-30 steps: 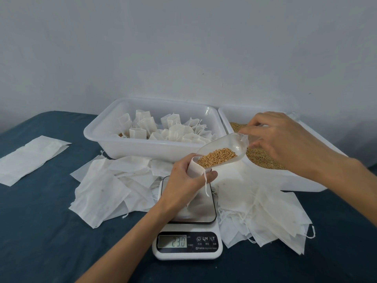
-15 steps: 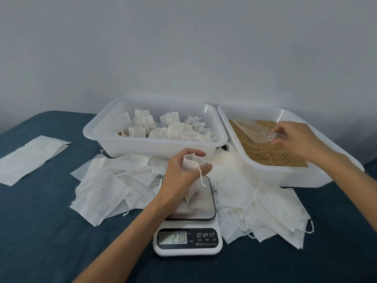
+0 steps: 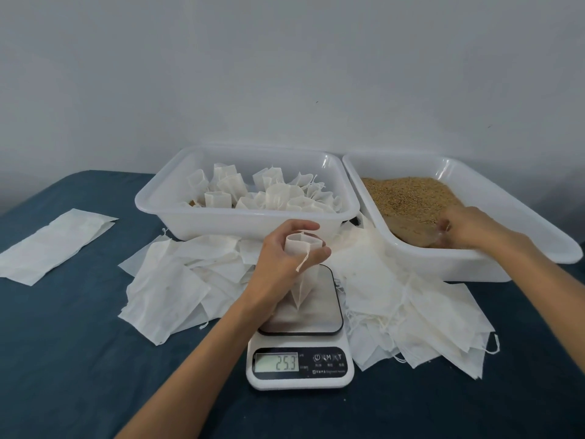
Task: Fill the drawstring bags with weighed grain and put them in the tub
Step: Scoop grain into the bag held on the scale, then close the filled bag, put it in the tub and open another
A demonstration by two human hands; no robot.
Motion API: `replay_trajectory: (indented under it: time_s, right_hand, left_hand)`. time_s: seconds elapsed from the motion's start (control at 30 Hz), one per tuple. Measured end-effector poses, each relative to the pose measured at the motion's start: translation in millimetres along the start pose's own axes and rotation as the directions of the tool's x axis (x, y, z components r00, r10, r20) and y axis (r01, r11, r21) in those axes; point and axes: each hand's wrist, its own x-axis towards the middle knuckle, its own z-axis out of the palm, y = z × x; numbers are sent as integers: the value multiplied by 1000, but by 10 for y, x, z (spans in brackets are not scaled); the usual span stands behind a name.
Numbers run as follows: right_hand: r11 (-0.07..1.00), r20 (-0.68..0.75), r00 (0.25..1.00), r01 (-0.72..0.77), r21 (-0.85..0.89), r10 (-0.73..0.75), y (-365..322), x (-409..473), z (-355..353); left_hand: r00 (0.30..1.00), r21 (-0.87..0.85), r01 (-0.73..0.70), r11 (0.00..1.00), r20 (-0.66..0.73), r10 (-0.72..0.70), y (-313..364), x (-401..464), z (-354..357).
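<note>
Drawstring bag (image 3: 300, 267), centre frame: upright, long axis vertical, mouth up, tip on scale (image 3: 300, 340) platform; display 25.3. Left hand (image 3: 285, 258) curls round its neck, holding the mouth open. Scoop (image 3: 414, 231) lies right of the bag, low in the grain tub (image 3: 474, 264); right hand (image 3: 471, 228) grasps its handle. Judged: next pour travels leftward to bag mouth.

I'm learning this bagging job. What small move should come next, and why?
Probably lift the scoop out of the grain towards the bag: the right hand has it dug in, the left hand holds the bag open on the scale.
</note>
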Motion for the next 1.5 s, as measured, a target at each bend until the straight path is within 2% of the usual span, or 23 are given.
replay_trajectory:
  time_s: [0.07,0.1,0.17,0.2,0.27,0.33,0.37,0.43,0.53,0.63,0.77,0.83,0.9,0.97,1.07,1.17,1.2,1.3,1.37,1.43,1.5]
  right_hand:
    - [999,-12,1000,-20,-37,19,-31,-53,-54]
    - [998,-69,998,-14,-55,11,-75,-105,-88]
    - [998,-289,956,63,9,-57,-243,-267,-143]
    - [983,-420,902,152,105,-95,-359,-374,-160]
    - [875,-651,742,411,256,-158,-670,-665,-133]
    - [728,-761,625,602,327,-175,-1006,-950,-49]
    - [662,-776,606,656,364,-174,-1144,-1057,14]
    - [572,-772,613,698,431,-168,-1340,-1174,154]
    - [504,-736,660,692,516,-153,-1419,-1154,341]
    - [473,-735,661,701,533,-151,-1417,-1128,437]
    - [446,-687,691,700,559,-225,-1451,-1160,502]
    - [451,-660,702,696,559,-266,-1465,-1170,532]
    - [460,-661,693,705,539,-288,-1465,-1180,549]
    - [467,-661,690,707,530,-295,-1446,-1179,538]
    - [455,-675,685,711,536,-276,-1398,-1169,484]
    - [430,-693,682,712,555,-234,-1346,-1147,420]
    - [415,-693,686,709,570,-221,-1333,-1139,409]
    - [378,-675,704,700,606,-221,-1314,-1131,407]
    - [380,-662,713,692,614,-231,-1315,-1131,411]
    - [357,-661,717,690,630,-219,-1307,-1123,404]
    - [337,-678,709,697,633,-194,-1289,-1105,397]
  left_hand:
    - [1000,-2,18,1000,9,-18,-9,11,14]
    - [1000,-2,20,1000,13,-20,-11,5,15]
    - [1000,18,16,1000,27,-16,-20,-4,14]
    - [999,24,10,1000,35,-11,-28,1,19]
    - [998,56,-17,998,59,14,-49,6,23]
    - [995,112,-59,992,85,50,-83,16,17]
    - [994,121,-69,990,91,58,-84,15,14]
    - [996,110,-73,991,64,67,-38,30,-3]
    - [996,124,-89,988,2,89,140,150,-60]
    - [991,158,-116,981,-44,125,403,478,-112]
    - [992,142,-89,986,-77,101,673,1149,-65]
    - [995,296,-53,954,-61,74,680,1470,50]
    - [998,583,19,812,-64,22,585,1744,162]
    - [998,771,66,634,-59,-33,433,1936,215]
    - [996,894,79,441,-52,-72,259,2050,250]
    - [995,931,83,355,-59,-77,180,2078,301]
    - [995,933,80,351,-52,-89,208,2048,325]
    - [996,892,79,445,-51,-74,354,1886,287]
    - [992,867,-18,498,-46,117,454,1617,208]
    - [941,832,-169,529,-23,338,499,1212,125]
    - [908,782,-247,572,-19,418,441,799,21]
